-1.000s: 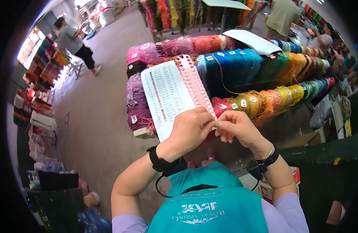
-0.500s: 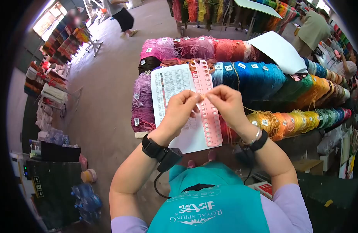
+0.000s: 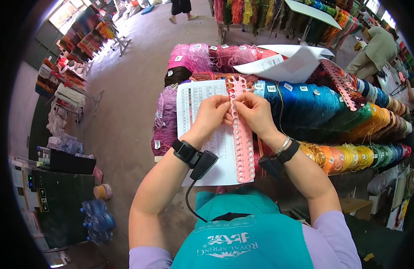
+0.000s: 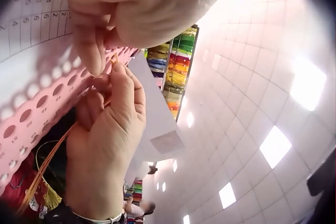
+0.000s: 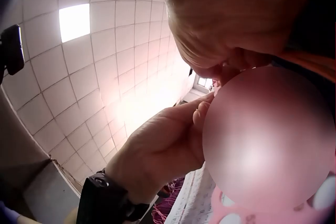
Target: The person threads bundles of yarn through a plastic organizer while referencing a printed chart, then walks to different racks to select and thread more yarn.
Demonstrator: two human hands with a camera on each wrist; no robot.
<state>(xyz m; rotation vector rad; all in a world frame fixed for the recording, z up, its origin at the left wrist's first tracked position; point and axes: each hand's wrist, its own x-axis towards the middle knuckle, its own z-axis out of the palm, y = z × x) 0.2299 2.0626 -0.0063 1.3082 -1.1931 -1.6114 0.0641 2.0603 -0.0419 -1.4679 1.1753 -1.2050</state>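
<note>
In the head view a pink strip with holes down both edges (image 3: 244, 152) lies over a printed sheet (image 3: 216, 166). My left hand (image 3: 211, 114) is at the strip's left edge, thumb and forefinger pinched close to the other hand's fingertips. From the right, my right hand (image 3: 256, 114) reaches over the strip's upper part. It pinches a thin orange thread (image 4: 115, 57), whose loose length trails below that hand in the left wrist view. Between the fingertips the thread is mostly hidden; what the left fingertips hold I cannot tell for certain.
Rows of labelled yarn skeins, such as the blue ones (image 3: 301, 103) and yellow ones (image 3: 346, 154), lie under and beside the sheet. Behind them are a lifted white sheet (image 3: 301, 67) and a second pink holed strip (image 3: 339, 85). Water bottles (image 3: 99, 215) stand at lower left.
Both hands have come up off the strip's lower end to its upper part, fingertips still together. The white sheet at the back has lifted, showing a second strip. A person at the back walked rightward.
</note>
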